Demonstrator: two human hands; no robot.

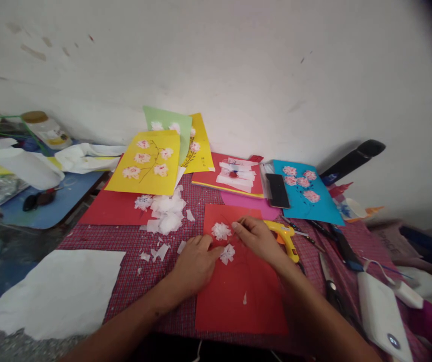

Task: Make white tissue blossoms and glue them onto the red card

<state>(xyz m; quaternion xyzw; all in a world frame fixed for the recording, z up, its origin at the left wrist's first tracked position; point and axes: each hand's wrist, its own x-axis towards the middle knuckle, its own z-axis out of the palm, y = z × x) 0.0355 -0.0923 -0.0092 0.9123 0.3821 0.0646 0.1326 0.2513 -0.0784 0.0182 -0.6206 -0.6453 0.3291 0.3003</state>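
Note:
A red card (pixel 240 306) lies in front of me with two white tissue-paper flowers on it. My left hand (pixel 197 264) rests at the card's left edge, fingers lightly bent and apart, its thumb tip touching the lower flower (pixel 227 254). Beside the upper flower (pixel 221 231), my right hand (pixel 255 239) has its thumb and index finger pinched together. Whatever is between those fingertips is too small to name. Faint dark lines show on the card near the flowers. Immediately right of the right hand lies a yellow glue gun (pixel 286 236).
White tissue pieces (pixel 167 213) lie left of the card. Finished flower cards, one yellow (pixel 151 176) and one blue (pixel 321 213), stand behind. A phone (pixel 277 191) lies between. Scissors (pixel 334 296) and a white power bank (pixel 384 314) are at right; a white sheet (pixel 61 291) is at left.

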